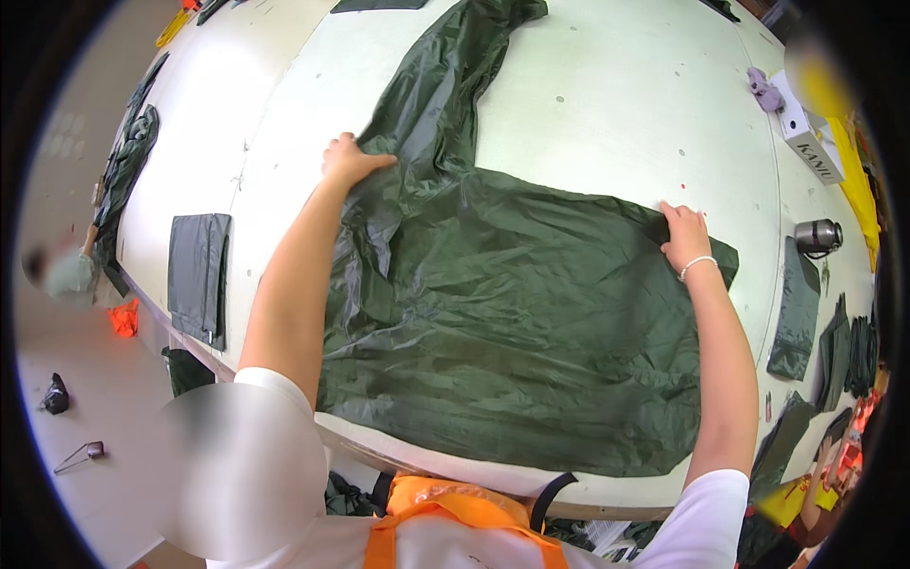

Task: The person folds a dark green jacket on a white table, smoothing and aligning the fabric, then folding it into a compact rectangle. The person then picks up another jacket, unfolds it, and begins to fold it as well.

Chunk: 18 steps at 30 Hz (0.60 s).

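A dark green, slightly shiny rain jacket (531, 322) lies spread and wrinkled on the pale table (588, 104) in front of me. One sleeve (427, 85) stretches away toward the far side. My left hand (353, 161) rests at the left edge where the sleeve meets the body, its thumb stretched out over the cloth and its fingers apart. At the far right corner, my right hand (686, 237), with a white beaded bracelet at the wrist, is curled over the jacket's edge. Its fingertips bend over the cloth, so their grip is partly hidden.
A folded dark green bundle (199, 280) lies to the left, another (794, 313) to the right. Near the right edge are a steel flask (817, 237), a white box (808, 133) and a purple cloth (764, 90). More dark garments (128, 180) lie along the left edge, beside another person (71, 270).
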Tool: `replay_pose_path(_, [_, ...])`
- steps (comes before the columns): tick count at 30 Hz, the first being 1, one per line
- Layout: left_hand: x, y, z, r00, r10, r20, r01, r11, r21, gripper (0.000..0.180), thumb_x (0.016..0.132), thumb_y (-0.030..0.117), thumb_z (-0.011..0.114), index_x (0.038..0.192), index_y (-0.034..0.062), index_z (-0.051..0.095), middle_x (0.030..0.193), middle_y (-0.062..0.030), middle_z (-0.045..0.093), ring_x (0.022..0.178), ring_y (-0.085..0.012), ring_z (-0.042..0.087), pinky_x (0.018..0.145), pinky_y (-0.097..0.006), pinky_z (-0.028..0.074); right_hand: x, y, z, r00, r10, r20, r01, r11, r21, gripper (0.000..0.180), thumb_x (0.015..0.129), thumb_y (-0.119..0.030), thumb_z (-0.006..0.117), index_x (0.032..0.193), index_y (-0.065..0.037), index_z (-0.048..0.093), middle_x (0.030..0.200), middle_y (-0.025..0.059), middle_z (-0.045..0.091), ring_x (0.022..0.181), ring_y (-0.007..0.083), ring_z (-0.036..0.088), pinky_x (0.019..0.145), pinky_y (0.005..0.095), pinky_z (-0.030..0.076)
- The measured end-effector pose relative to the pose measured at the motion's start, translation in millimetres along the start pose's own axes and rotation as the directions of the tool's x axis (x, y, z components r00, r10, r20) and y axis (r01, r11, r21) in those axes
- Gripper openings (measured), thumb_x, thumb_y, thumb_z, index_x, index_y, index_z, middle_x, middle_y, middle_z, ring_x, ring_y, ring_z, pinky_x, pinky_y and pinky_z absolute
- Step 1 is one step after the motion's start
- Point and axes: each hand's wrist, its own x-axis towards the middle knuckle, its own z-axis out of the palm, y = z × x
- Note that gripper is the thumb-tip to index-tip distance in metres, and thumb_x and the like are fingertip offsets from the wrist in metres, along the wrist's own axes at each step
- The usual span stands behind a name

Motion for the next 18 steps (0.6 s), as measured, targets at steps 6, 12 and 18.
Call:
replay_pose_path(6, [5.8, -8.5, -2.6, 0.989, 0.134, 0.069, -0.143, 0.979, 0.148, 0.049, 0.077, 0.041, 0.068, 0.090, -0.0055, 0.065, 0.095, -0.0245, 0.065, 0.091, -0.0379, 0.062, 0.079, -0.044, 0.049, -10.5, 11.7, 4.8, 0.996, 0.085, -0.015, -0.079, 0.969, 0.234, 0.041, 0.074, -0.010, 0.072, 0.111, -0.011, 0.053, 0.086, 0.0149, 0.065, 0.089, 0.0342, 0.062, 0.082, 0.0401, 0.047])
replay_pose_path(12, [-129.2, -30.7, -87.0, 0.876, 0.263, -0.405, -0.335, 0.935, -0.116, 0.036, 0.086, 0.033, 0.059, 0.090, -0.0025, 0.062, 0.077, -0.0263, 0.060, 0.076, -0.0425, 0.058, 0.065, -0.043, 0.044, -142.3, 21.1, 3.1, 0.819, -0.078, -0.568, 0.091, 0.996, -0.006, 0.037, 0.064, 0.002, 0.064, 0.099, -0.009, 0.062, 0.082, 0.0068, 0.053, 0.084, 0.0263, 0.053, 0.075, 0.0361, 0.041])
replay_pose_path(18, [-322.5, -178.6, -84.0, 0.538, 0.522, -0.662, -0.600, 0.789, 0.134, 0.024, 0.071, 0.007, 0.060, 0.094, 0.0006, 0.063, 0.099, -0.0147, 0.063, 0.097, -0.0378, 0.051, 0.092, -0.045, 0.034, -306.5, -2.0, 14.4, 0.718, -0.218, -0.661, 0.262, 0.964, -0.034, 0.057, 0.058, 0.005, 0.057, 0.113, -0.008, 0.065, 0.070, 0.0051, 0.042, 0.072, 0.0236, 0.049, 0.068, 0.0343, 0.035])
